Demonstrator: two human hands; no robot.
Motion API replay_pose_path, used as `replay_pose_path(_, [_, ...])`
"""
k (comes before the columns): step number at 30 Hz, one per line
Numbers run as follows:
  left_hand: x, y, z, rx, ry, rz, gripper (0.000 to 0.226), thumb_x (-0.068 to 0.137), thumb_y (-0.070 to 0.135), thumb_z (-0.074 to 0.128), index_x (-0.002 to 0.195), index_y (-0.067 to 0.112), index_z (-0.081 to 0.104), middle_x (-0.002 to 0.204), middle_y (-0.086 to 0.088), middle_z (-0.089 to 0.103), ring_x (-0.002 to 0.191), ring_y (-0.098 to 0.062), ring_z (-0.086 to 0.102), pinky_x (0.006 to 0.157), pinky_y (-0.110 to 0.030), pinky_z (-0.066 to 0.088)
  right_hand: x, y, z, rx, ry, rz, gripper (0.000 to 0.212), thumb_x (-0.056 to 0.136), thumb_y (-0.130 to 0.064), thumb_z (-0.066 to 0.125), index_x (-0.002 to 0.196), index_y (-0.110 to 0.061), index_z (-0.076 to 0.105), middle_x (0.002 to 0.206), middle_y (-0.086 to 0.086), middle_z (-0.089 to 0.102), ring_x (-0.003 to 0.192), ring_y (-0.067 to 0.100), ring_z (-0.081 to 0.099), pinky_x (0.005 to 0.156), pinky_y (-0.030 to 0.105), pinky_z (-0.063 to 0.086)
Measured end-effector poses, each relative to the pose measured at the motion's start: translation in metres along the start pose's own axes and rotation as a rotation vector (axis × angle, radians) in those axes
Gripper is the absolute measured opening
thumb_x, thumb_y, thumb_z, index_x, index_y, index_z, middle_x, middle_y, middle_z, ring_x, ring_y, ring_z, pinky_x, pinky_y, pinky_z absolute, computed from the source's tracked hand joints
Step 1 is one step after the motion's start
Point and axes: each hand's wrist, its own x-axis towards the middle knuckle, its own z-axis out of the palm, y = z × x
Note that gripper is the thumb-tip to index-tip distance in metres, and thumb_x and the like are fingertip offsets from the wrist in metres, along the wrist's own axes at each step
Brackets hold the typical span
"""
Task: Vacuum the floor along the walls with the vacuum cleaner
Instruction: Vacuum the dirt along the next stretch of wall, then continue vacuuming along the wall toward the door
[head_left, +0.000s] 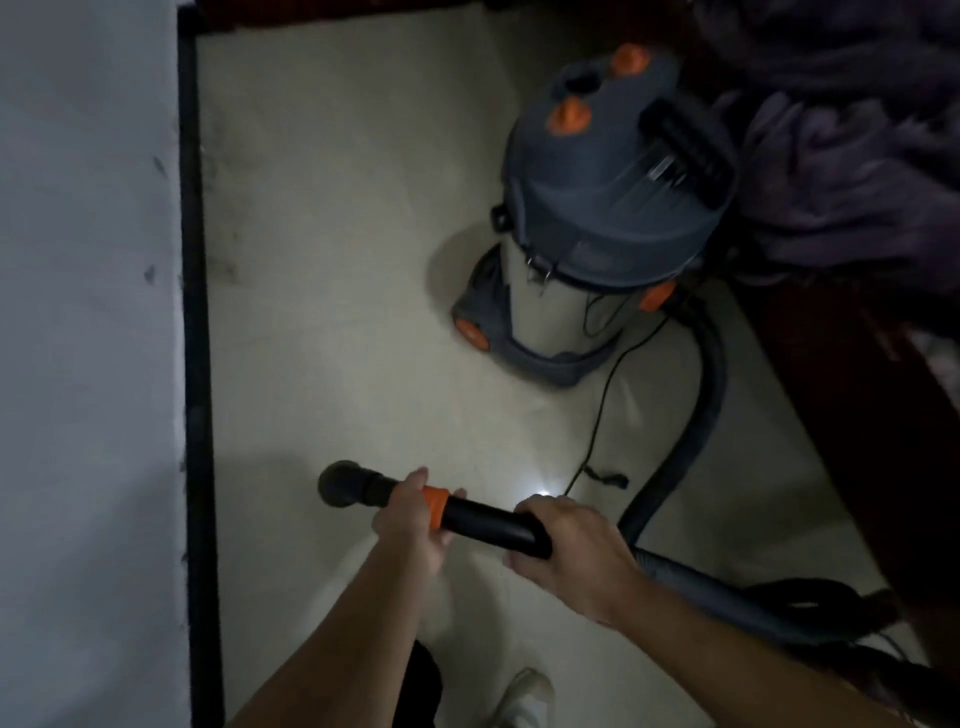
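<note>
A grey canister vacuum cleaner (608, 208) with orange knobs and wheels stands on the pale floor (337, 260) at upper right. Its dark hose (696, 415) curves down from the canister's base to a black handle tube (488, 519) with an orange ring. My left hand (413, 525) grips the tube at the orange ring. My right hand (566, 551) grips the bend where the tube meets the hose. The tube's round open end (340, 484) points left toward the wall (88, 312), hanging above the floor.
A black skirting strip (195, 312) runs along the white wall at the left. Dark smudges mark the floor beside it. A bed with a purple blanket (857, 156) and dark wooden frame fills the right. A thin power cord (597, 415) trails on the floor. My shoe (524, 696) shows at the bottom.
</note>
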Motion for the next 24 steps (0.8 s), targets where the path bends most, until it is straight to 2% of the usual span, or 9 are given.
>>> replay_pose_path(3, [-0.029,0.034,0.034,-0.029,-0.008,0.091,0.047,0.088,0.013,0.065,0.128,0.002,0.044,0.101,-0.016,0.059,0.064,-0.030,0.067,0.057,-0.042,0.055,0.014,0.012,-0.068,0.053,0.124,0.077,0.046,0.089,-0.058,0.057,0.123,-0.027,0.059,0.117,-0.008,0.063,0.109,0.014,0.058,0.088,0.028,0.045])
replay_pose_path(5, [-0.045,0.058,0.059,-0.047,-0.014,0.164,0.037,0.087,0.012,0.064,0.118,0.002,0.047,0.087,-0.013,0.059,0.050,-0.027,0.065,0.052,-0.039,0.056,0.034,0.028,-0.120,-0.010,0.257,0.166,0.043,0.092,-0.053,0.055,0.123,-0.024,0.058,0.122,-0.001,0.060,0.112,0.020,0.058,0.084,0.028,0.043])
replay_pose_path(7, [-0.059,0.079,0.086,-0.065,-0.028,0.248,0.029,0.085,0.010,0.064,0.106,0.002,0.047,0.078,-0.013,0.058,0.043,-0.024,0.062,0.047,-0.035,0.055,0.060,0.043,-0.170,-0.040,0.379,0.234,0.039,0.093,-0.045,0.057,0.121,-0.017,0.057,0.120,0.007,0.060,0.111,0.027,0.057,0.085,0.035,0.046])
replay_pose_path(9, [-0.067,0.096,0.113,-0.064,-0.055,0.312,0.024,0.084,0.008,0.064,0.101,0.002,0.048,0.079,-0.014,0.055,0.045,-0.024,0.061,0.049,-0.036,0.057,0.090,0.053,-0.216,-0.051,0.478,0.282,0.042,0.092,-0.040,0.060,0.123,-0.011,0.056,0.120,0.013,0.058,0.113,0.032,0.054,0.088,0.042,0.047])
replay_pose_path(13, [-0.058,0.125,0.165,0.048,-0.127,0.376,0.018,0.084,0.007,0.063,0.097,0.004,0.051,0.074,-0.013,0.055,0.060,-0.029,0.060,0.057,-0.038,0.060,0.161,0.073,-0.286,-0.099,0.616,0.380,0.056,0.094,-0.041,0.057,0.139,-0.009,0.044,0.135,0.019,0.048,0.126,0.038,0.044,0.098,0.046,0.041])
replay_pose_path(16, [-0.037,0.147,0.191,0.121,-0.142,0.370,0.013,0.083,0.008,0.063,0.092,0.006,0.053,0.061,-0.008,0.058,0.051,-0.027,0.061,0.062,-0.038,0.059,0.222,0.091,-0.315,-0.074,0.614,0.440,0.071,0.097,-0.051,0.046,0.149,-0.004,0.030,0.148,0.024,0.036,0.136,0.041,0.033,0.109,0.050,0.031])
replay_pose_path(18, [-0.023,0.164,0.199,0.127,-0.144,0.312,0.017,0.082,0.010,0.065,0.094,0.009,0.054,0.069,-0.009,0.062,0.060,-0.029,0.064,0.073,-0.041,0.059,0.258,0.099,-0.321,-0.012,0.560,0.510,0.078,0.097,-0.059,0.039,0.151,-0.005,0.025,0.152,0.024,0.032,0.140,0.041,0.030,0.113,0.051,0.028])
replay_pose_path(21, [-0.005,0.192,0.205,0.100,-0.117,0.209,0.024,0.080,0.010,0.068,0.099,0.011,0.053,0.083,-0.012,0.062,0.067,-0.031,0.066,0.082,-0.045,0.057,0.287,0.105,-0.318,-0.054,0.513,0.550,0.070,0.099,-0.057,0.033,0.150,-0.008,0.029,0.146,0.029,0.038,0.132,0.048,0.037,0.109,0.055,0.032])
replay_pose_path(24, [0.010,0.220,0.219,0.098,-0.119,0.158,0.019,0.082,0.009,0.067,0.095,0.011,0.054,0.074,-0.011,0.060,0.057,-0.027,0.063,0.079,-0.041,0.058,0.295,0.104,-0.313,-0.136,0.552,0.548,0.064,0.098,-0.056,0.031,0.146,-0.014,0.034,0.137,0.031,0.045,0.122,0.051,0.043,0.099,0.059,0.039])
